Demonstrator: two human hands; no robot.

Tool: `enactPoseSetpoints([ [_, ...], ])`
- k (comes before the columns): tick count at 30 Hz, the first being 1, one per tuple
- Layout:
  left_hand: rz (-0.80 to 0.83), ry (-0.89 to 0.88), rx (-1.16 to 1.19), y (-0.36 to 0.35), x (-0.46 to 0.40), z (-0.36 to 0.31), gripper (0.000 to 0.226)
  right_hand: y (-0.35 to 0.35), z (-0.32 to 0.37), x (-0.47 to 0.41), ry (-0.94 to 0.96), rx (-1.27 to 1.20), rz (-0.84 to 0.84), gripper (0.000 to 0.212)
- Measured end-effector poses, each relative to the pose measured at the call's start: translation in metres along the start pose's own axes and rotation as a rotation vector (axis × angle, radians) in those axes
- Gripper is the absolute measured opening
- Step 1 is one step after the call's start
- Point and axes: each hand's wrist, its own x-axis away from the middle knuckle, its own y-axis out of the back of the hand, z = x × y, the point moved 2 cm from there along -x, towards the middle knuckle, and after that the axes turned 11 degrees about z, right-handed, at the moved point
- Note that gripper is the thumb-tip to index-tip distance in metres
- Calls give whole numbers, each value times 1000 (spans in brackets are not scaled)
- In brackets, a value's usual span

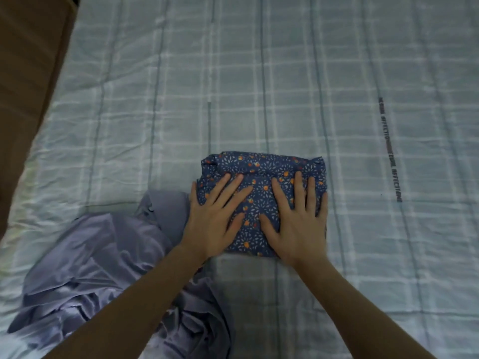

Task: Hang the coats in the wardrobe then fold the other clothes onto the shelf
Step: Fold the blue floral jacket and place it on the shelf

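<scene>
Two flat, open hands, left hand (211,216) and right hand (298,218), on one folded floral garment (259,164); one lilac garment (103,255) beside.

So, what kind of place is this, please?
Probably a bedroom: both hands press a folded dark-blue floral garment on a pale checked bed sheet, with a crumpled lilac garment beside it.

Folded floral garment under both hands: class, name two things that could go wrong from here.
1. The folded floral garment looks bulky, its far edge rolled; once the flat left hand and right hand lift, it may spring open.
2. The crumpled lilac garment touches its left side, so lifting the bundle could snag or drag it.
</scene>
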Motion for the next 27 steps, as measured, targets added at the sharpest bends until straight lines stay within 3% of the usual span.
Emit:
enactPoseSetpoints([
  [7, -62, -16, -46, 25, 2, -2, 54, 23, -3, 5, 52, -120, 3, 75],
  [11, -187, -206, -113, 38, 35, -21, 58, 41, -14, 44, 215, 19, -142, 65],
  [15, -5, -239, -215, 19, 42, -23, 91, 19, -24, 61, 243, 201, 49, 81],
  [18, 78, -191, -249, 13, 28, -18, 105, 8, -23, 56, 195, 269, 14, 65],
  [23, 18, -205, -223, 30, 21, -25, 96, 11, -21, 51, 204, 317, -12, 57],
  [27, -44, -253, -211, 62, 27, -31, 72, 36, -25, 45, 284, 325, 14, 55],
])
